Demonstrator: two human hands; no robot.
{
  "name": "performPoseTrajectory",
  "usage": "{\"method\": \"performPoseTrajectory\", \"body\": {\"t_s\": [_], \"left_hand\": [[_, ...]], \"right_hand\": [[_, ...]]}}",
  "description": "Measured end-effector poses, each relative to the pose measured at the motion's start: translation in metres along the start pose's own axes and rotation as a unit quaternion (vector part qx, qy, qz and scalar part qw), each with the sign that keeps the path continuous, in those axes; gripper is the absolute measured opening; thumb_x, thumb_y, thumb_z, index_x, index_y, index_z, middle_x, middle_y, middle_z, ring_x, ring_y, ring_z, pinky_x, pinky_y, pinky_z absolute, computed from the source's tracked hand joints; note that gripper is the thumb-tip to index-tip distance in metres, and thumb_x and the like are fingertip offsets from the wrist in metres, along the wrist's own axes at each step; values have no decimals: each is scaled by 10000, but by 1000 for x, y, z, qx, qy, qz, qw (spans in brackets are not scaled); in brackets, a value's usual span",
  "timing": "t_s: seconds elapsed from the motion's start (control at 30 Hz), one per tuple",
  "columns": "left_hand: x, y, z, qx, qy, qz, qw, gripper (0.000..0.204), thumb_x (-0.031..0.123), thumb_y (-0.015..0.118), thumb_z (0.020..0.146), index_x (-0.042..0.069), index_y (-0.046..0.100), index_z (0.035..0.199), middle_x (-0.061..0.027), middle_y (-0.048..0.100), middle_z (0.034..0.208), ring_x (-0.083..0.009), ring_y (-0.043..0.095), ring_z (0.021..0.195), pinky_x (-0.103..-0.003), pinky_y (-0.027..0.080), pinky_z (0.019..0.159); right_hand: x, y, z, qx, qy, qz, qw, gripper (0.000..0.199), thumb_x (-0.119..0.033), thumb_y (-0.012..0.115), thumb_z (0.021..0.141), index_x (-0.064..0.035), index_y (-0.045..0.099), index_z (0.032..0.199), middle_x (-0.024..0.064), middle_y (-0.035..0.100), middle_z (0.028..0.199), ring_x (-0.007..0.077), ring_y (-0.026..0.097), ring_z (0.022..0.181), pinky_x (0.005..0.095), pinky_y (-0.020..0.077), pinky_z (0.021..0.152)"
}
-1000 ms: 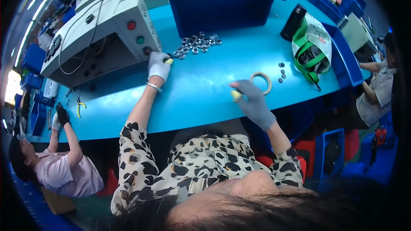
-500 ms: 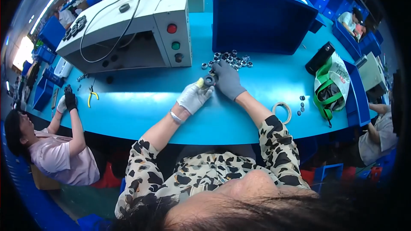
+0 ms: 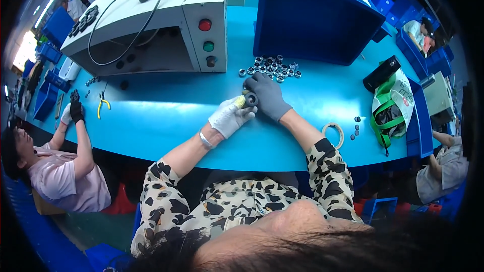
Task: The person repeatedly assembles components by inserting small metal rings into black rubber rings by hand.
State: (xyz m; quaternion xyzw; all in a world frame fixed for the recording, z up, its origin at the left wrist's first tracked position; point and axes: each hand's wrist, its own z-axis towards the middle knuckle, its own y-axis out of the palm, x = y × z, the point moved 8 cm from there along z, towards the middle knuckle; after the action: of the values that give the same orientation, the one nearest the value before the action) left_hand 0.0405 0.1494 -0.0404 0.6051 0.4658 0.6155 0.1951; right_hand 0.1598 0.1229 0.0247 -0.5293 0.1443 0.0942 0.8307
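Observation:
My left hand (image 3: 231, 116), in a white glove with yellow on a fingertip, pinches a dark ring-shaped part (image 3: 251, 99) with a round hole. The ring is held above the blue table. Close against its upper right side is my right hand (image 3: 268, 93), in a grey glove with its fingers bent inward. Whatever those fingers grip is hidden from this view. Just beyond my hands lies a loose pile of small shiny metal rings with dark insides (image 3: 275, 68).
A white machine (image 3: 206, 35) with coloured buttons stands far left, a tilted blue bin (image 3: 312, 20) behind the pile. To the right are a tape roll (image 3: 333, 135), small black discs (image 3: 357, 127), a green-white bag (image 3: 396, 106) and a black bottle (image 3: 381, 73). Yellow-handled pliers (image 3: 103, 107) lie left, near a co-worker (image 3: 70, 171).
The view has shifted slightly. My right hand's fingers have drawn back from the metal rings toward the dark ring, which my left hand still holds. The co-worker's hands at left have moved a little.

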Motion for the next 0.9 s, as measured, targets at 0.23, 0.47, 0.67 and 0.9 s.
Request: {"method": "performPoseTrajectory", "body": {"t_s": [0.23, 0.47, 0.67, 0.9], "left_hand": [[4, -2, 4, -26, 41, 10, 999, 361, 228, 697, 996, -1, 583, 1251, -119, 643, 1158, -232, 671, 1028, -321, 587, 889], [4, 2, -4, 117, 86, 224, 964, 268, 117, 703, 978, -50, 635, 1176, -102, 667, 1055, -179, 680, 941, -300, 581, 867], [5, 12, -6, 95, 98, 283, 949, 295, 101, 717, 965, -56, 648, 1205, -93, 701, 1047, -155, 678, 945, -281, 571, 854], [4, 16, -6, 63, 62, 339, 937, 295, 109, 715, 970, -65, 677, 1206, -107, 722, 1104, -157, 686, 975, -273, 563, 868]], "right_hand": [[20, -29, -23, 1, 121, 291, 949, 237, -107, 576, 966, -22, 667, 1167, 102, 649, 1021, 205, 660, 868, 341, 533, 768], [-21, -40, -72, 8, 166, 365, 916, 234, -21, 644, 911, -16, 733, 1127, 55, 584, 1049, 113, 576, 836, 270, 488, 728], [-6, -21, -84, 37, 192, 439, 877, 192, -22, 704, 873, 3, 718, 1063, 48, 584, 1011, 112, 564, 832, 262, 480, 734], [-5, -26, -87, 25, 167, 391, 905, 121, -5, 709, 847, 16, 679, 963, 43, 570, 1002, 115, 564, 850, 263, 485, 759]]}}
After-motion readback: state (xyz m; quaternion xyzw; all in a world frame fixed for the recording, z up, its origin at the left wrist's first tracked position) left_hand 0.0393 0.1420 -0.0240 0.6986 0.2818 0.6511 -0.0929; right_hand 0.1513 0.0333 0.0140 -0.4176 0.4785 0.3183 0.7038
